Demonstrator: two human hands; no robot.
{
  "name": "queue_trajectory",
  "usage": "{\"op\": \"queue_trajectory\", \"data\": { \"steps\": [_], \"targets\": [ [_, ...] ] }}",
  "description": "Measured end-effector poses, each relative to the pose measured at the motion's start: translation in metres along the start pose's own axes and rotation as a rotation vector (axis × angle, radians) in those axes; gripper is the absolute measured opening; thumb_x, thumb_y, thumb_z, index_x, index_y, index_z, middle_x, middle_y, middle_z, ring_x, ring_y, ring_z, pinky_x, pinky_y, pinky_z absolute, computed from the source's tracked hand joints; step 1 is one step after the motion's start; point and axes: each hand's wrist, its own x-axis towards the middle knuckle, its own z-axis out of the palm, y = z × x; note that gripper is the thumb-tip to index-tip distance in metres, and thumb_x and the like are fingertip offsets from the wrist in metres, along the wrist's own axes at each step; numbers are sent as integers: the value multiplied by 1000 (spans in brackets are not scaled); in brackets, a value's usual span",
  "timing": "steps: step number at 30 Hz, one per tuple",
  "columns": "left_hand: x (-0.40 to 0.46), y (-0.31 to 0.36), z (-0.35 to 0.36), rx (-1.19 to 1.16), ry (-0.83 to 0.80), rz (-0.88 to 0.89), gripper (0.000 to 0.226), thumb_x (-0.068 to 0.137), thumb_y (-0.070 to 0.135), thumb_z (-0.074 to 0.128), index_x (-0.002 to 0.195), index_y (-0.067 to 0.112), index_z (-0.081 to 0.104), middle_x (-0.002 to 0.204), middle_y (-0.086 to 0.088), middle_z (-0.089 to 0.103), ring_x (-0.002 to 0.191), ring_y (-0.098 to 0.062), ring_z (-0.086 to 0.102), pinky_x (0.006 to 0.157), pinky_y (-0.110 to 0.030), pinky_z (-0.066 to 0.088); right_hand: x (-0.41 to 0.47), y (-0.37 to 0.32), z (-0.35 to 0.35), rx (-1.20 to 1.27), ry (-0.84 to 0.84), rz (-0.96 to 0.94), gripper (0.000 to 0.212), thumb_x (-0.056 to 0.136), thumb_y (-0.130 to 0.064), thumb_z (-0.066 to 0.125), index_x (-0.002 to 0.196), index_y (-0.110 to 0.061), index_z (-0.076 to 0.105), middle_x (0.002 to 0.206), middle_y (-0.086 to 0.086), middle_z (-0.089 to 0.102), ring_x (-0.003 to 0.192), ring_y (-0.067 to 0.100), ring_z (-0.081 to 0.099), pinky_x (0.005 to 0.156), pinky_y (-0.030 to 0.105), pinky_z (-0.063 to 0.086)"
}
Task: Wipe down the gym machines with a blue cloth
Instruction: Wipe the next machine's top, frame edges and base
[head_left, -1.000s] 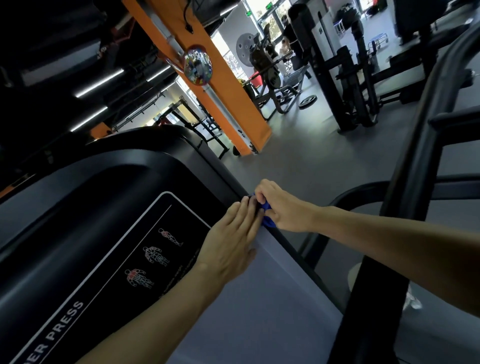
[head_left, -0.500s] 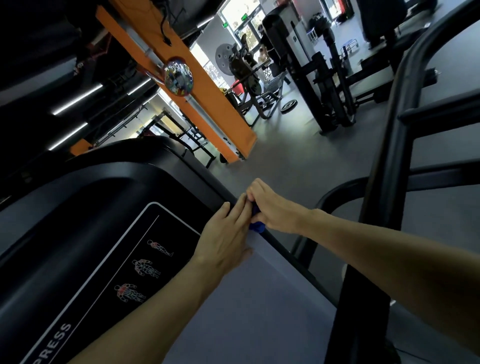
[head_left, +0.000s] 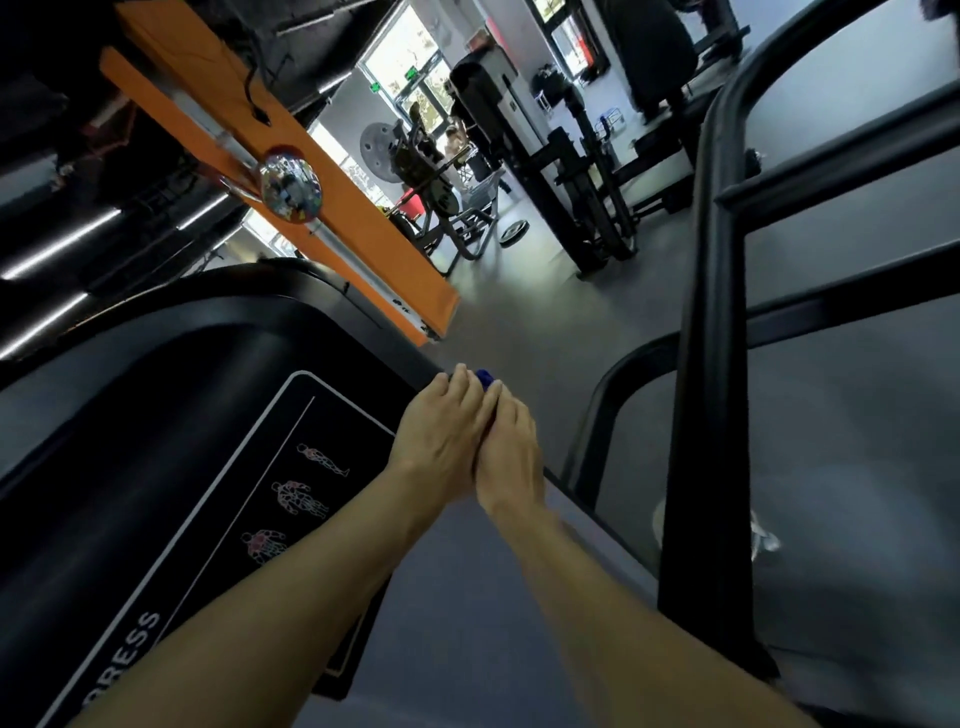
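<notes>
Blue cloth (head_left: 483, 377) peeks out beyond right hand (head_left: 509, 457) fingers (head_left: 494, 396).

— What fills the upper left of the frame?
— A slanted orange beam (head_left: 322, 208) with a round mirrored dome (head_left: 291, 190) fixed to it, and white strip lights (head_left: 62, 244) glowing in the dark area at the far left.

— And past the beam?
— Bright windows (head_left: 400, 57) at the top centre, with a round grey weight plate (head_left: 376, 145) in front of them. A smaller weight plate (head_left: 513, 231) lies on the grey rubber floor (head_left: 545, 332).

— Anything lower right?
— A white shoe (head_left: 763, 535), partly hidden and blurred, on the same floor.
</notes>
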Motion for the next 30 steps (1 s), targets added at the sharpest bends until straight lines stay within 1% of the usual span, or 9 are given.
{"op": "queue_trajectory", "data": {
  "steps": [3, 6, 8, 11, 14, 18, 25, 28, 30],
  "targets": [
    [4, -4, 1, -27, -34, 35, 79, 108, 47, 39, 165, 9, 2, 168, -16, 18, 156, -38, 15, 123, -46, 24, 0, -10, 5, 206, 124, 248, 48, 111, -34, 29, 157, -22, 36, 156, 0, 43, 139, 21, 44, 108, 34, 38],
    [9, -11, 1, -63, -33, 79, 68, 107, 48, 41, 161, 12, 21, 163, -12, 30, 154, -37, 21, 119, -44, 29, -7, -14, 12, 322, 251, 334, 46, 111, -25, 31, 156, -21, 40, 157, -1, 44, 140, 16, 43, 105, 27, 34],
    [12, -14, 4, -43, -35, 98, 67, 107, 53, 36, 159, 12, 26, 162, -13, 32, 154, -36, 22, 118, -44, 31, -16, -5, 18, 344, 250, 326, 45, 111, -25, 31, 154, -24, 42, 157, -4, 43, 143, 12, 39, 113, 27, 31],
    [13, -18, 2, -94, -25, 143, 75, 105, 65, 27, 156, 11, 28, 160, -16, 32, 152, -36, 25, 113, -43, 32, -25, 20, 24, 273, 172, 226, 47, 112, -35, 27, 158, -29, 37, 162, -10, 35, 150, 3, 23, 124, 32, 18],
    [14, -19, 0, -41, -19, 183, 85, 101, 73, 24, 156, 8, 27, 158, -19, 30, 145, -38, 31, 111, -44, 34, -28, 46, 21, 240, 105, 135, 59, 106, -55, 17, 157, -32, 36, 161, -16, 35, 148, -7, 18, 122, 27, 9],
    [23, -12, 0, 51, -56, 208, 82, 103, 69, 16, 155, 7, 24, 168, -23, 16, 140, -42, 34, 109, -49, 32, -36, 79, 18, 153, 48, 64, 76, 95, -71, 9, 156, -37, 37, 161, -20, 34, 150, -3, 20, 124, 30, 11],
    [42, 34, 11, 0, -142, 217, 71, 108, 57, 16, 154, 4, 30, 164, -28, 24, 144, -49, 26, 113, -55, 33, -36, 133, -1, 70, -159, 11, 92, 81, -95, 5, 157, -48, 25, 166, -20, 23, 153, 1, 15, 123, 37, 13],
    [62, 68, 26, 7, -235, 352, 69, 103, 51, 17, 145, 3, 45, 155, -31, 35, 142, -53, 29, 115, -61, 29, -35, 145, -15, 83, -204, 9, 107, 74, -100, 13, 158, -35, 30, 165, -12, 28, 152, 5, 21, 117, 13, 2],
    [72, 80, 32, 7, -304, 452, 70, 101, 55, 22, 138, 4, 53, 145, -29, 44, 138, -52, 34, 113, -61, 30, -33, 154, -22, 94, -237, 40, 119, 69, -101, 30, 157, -21, 29, 162, -7, 27, 147, 5, 21, 108, 0, -4]
  ]
}}
